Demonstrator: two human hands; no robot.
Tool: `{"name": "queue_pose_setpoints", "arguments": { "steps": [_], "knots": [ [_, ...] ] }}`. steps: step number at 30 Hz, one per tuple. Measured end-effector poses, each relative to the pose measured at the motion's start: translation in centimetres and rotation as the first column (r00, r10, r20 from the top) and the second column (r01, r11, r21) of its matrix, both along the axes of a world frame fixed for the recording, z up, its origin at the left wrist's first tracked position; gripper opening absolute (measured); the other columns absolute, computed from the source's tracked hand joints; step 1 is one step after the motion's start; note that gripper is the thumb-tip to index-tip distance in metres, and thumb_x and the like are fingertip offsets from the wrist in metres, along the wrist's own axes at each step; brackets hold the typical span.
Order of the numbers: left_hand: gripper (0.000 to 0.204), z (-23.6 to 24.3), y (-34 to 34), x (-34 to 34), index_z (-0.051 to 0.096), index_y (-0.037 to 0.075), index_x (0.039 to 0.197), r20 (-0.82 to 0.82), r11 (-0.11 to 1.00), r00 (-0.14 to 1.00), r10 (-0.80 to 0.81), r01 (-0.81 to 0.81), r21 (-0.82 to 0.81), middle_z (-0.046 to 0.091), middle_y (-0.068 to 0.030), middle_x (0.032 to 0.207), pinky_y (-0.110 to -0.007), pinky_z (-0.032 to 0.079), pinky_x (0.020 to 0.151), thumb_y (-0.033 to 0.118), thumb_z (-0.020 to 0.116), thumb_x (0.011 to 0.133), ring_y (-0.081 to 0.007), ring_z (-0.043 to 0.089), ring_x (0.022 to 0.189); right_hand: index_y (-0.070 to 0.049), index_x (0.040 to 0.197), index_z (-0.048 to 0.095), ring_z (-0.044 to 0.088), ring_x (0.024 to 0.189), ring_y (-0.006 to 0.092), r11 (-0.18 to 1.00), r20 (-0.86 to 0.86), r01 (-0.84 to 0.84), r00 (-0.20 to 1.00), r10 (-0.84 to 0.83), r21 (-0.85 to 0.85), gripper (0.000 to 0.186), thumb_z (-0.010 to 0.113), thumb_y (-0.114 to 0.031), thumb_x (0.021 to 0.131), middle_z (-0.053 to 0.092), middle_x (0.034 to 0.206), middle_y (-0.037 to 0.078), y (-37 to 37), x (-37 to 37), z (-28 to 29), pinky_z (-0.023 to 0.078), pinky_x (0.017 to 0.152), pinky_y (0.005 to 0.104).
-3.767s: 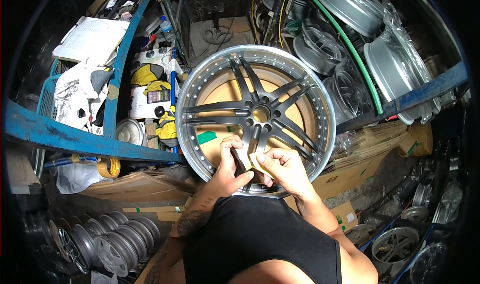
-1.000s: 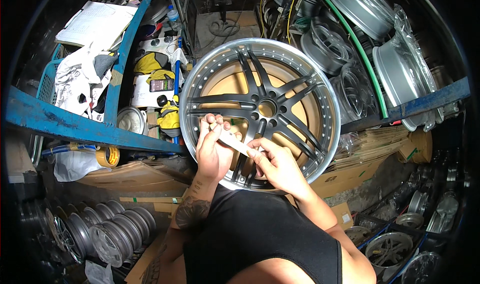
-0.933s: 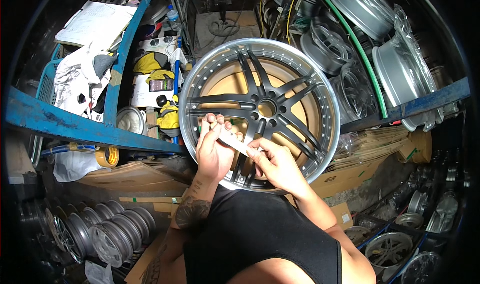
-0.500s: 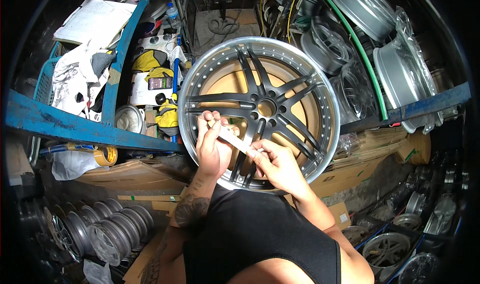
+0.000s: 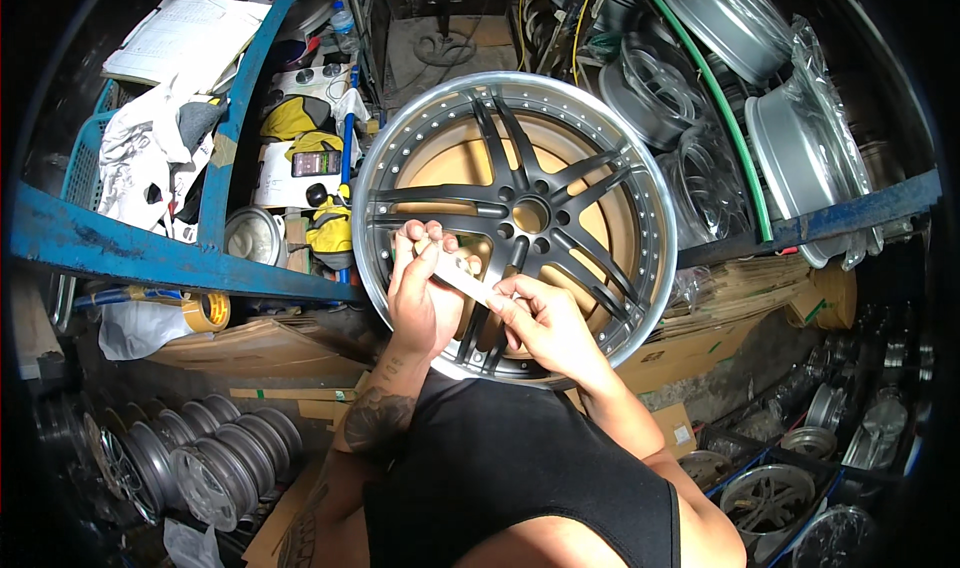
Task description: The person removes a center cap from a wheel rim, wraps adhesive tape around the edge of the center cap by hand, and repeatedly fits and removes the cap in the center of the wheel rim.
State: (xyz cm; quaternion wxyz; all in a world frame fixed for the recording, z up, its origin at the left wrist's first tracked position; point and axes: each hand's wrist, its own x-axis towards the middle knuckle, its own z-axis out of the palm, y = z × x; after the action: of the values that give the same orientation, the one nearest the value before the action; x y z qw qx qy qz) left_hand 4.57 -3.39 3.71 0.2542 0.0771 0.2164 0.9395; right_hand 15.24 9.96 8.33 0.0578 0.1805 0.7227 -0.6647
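A large car wheel (image 5: 520,118) with black spokes and a polished silver rim lies face up on brown cardboard in front of me. My left hand (image 5: 418,298) and my right hand (image 5: 545,326) hold a strip of pale masking tape (image 5: 462,273) stretched between them over the wheel's lower left spokes. The left hand grips the strip's upper end near a spoke; the right hand pinches its lower end above the rim's near edge.
A blue metal rack frame (image 5: 150,253) runs along the left, with papers, rags, a yellow tool (image 5: 328,230) and a tape roll (image 5: 205,311) around it. Several bare silver wheels are stacked at the upper right (image 5: 800,148), lower left (image 5: 200,463) and lower right.
Earlier both hands were pressed together at the rim's near edge. Since then the left hand has moved up to the spokes, with the tape strip stretched between the hands.
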Motion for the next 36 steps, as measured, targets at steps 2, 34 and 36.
{"name": "queue_pose_setpoints", "arguments": {
  "steps": [2, 34, 36],
  "knots": [
    [0.018, 0.5, -0.1, 0.1, 0.044, 0.019, 0.114, 0.049, 0.999, 0.998, -0.039, 0.038, 0.031, 0.046, -0.0008, 0.113, -0.045, 0.043, 0.089, 0.011, 0.05, 0.099, -0.0169, 0.047, 0.105, 0.002, 0.106, 0.064, 0.051, 0.053, 0.0031, 0.999, -0.015, -0.031, 0.999, 0.032, 0.04, 0.017, 0.059, -0.014, 0.101, 0.055, 0.064, -0.002, 0.1, -0.2, 0.0, 0.039, 0.049, 0.0201],
    [0.034, -1.4, -0.4, 2.1, 0.042, 0.003, 0.134, -0.114, 0.893, 0.973, -0.202, 0.135, -0.43, 0.056, -0.0185, 0.126, -0.039, 0.048, 0.101, 0.017, 0.049, 0.103, -0.0264, 0.06, 0.114, -0.001, 0.097, 0.066, 0.053, 0.053, 0.0045, 0.976, -0.036, 0.059, 0.998, -0.053, 0.212, 0.019, 0.063, -0.02, 0.099, 0.055, 0.063, -0.002, 0.4, 0.1, -0.1, 0.041, 0.049, 0.0223],
    [0.035, -1.7, -0.9, 1.3, 0.042, 0.002, 0.135, -0.081, 0.876, 0.97, -0.228, 0.168, -0.452, 0.056, -0.0175, 0.127, -0.036, 0.049, 0.098, 0.014, 0.05, 0.103, -0.024, 0.061, 0.111, -0.001, 0.097, 0.066, 0.053, 0.053, 0.0043, 0.984, -0.033, 0.044, 0.999, -0.039, 0.175, 0.02, 0.063, -0.021, 0.099, 0.054, 0.062, -0.002, 0.6, 0.0, 0.3, 0.04, 0.049, 0.0222]
  ]
}}
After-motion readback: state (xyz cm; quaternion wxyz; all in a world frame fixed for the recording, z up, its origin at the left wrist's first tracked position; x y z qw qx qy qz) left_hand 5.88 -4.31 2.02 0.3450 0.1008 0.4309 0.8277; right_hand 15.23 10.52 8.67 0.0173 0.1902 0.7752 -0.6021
